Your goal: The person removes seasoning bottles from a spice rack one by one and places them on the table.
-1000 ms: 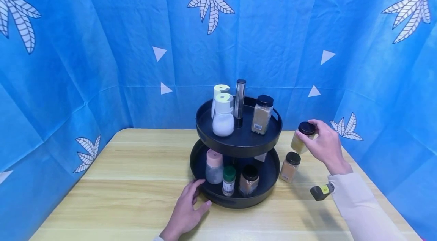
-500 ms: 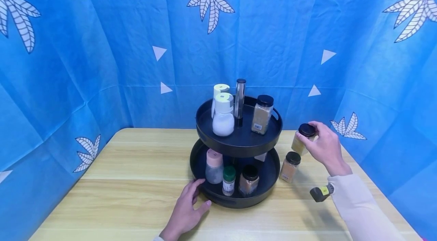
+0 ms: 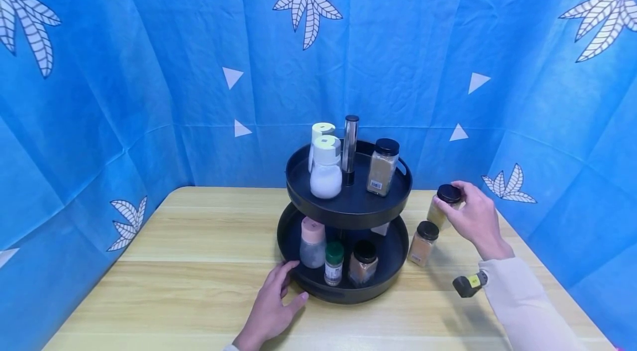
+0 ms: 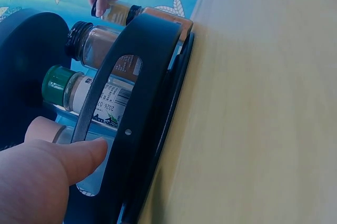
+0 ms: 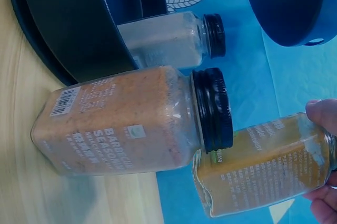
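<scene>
My right hand pinches a square spice jar near its black lid, at the right of the table. In the right wrist view this jar shows yellowish contents and looks raised off the table. Just in front of it stands a jar of barbecue seasoning, orange-brown, black-lidded. My left hand is at the left front rim of the two-tier black turntable rack's lower tray, thumb apart from the fingers. In the left wrist view the thumb lies by the tray's handle slot; the other fingers are hidden there.
On the upper tray stand two white-capped shakers, a brown spice jar and the metal post. The lower tray holds a pink-capped shaker, a green-capped bottle and a black-lidded jar. Blue cloth surrounds the table.
My right hand has lowered slightly and come a little nearer with the yellowish spice jar in its grip. The left hand and the rack stay where they were.
</scene>
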Available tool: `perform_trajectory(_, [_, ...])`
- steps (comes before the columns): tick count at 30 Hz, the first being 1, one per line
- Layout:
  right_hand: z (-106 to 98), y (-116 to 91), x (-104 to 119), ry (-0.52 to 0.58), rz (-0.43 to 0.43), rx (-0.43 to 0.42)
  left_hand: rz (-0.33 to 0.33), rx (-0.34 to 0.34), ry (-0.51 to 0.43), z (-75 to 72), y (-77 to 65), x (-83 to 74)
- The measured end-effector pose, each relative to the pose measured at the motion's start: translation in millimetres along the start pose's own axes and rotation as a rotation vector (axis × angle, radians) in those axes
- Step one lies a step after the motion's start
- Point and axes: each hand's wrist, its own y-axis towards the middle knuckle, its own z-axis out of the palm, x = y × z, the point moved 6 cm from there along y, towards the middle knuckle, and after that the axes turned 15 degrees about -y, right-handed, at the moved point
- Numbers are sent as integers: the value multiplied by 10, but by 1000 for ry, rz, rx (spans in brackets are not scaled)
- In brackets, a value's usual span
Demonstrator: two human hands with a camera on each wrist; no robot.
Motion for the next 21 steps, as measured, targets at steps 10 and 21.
perform_trajectory(10, [50, -49, -44, -16, 14, 10, 8, 1, 3, 0, -5, -10])
perform_trajectory(21, [76, -101, -81, -13, 29, 13, 11, 2, 8, -2, 3, -10])
